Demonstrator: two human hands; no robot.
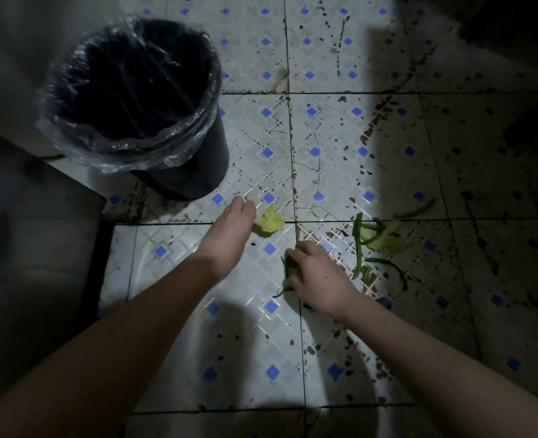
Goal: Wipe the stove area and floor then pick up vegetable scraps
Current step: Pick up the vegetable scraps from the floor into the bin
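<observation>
**Floor status: scraps, hands, bin**

The floor (324,128) is laid with pale tiles marked by blue diamonds and dark grout lines; it is spattered with dark specks and brown stains, densest toward the right; the middle is lit, while the right side and the far corners are lost in shadow. A black bin (198,159), lined with a clear bag (128,153), is stood at the upper left against a pale wall; a dark unit (40,232) is set along the left edge, just below the bin.

The left hand (229,229) is extended forward, back upward, fingers curled down; a yellow leaf (271,221) is pinched at its left edge, over a grout line near the bin base; whether the leaf is lifted off the tile cannot be told. The right hand (320,273) is lowered to the floor; its fingers are closed round a dark green stalk (288,270), whose end is seen trailing out below the hand.

Loose scraps (372,240), green strips and pale leaf, are heaped just right of the right hand; one strip (416,210) is lying apart in the shadow beyond.

A stretch of tile is left between the left hand and the bin base; movement is bounded on the left by the unit and the bin; arm shadows are cast on the near tiles.
</observation>
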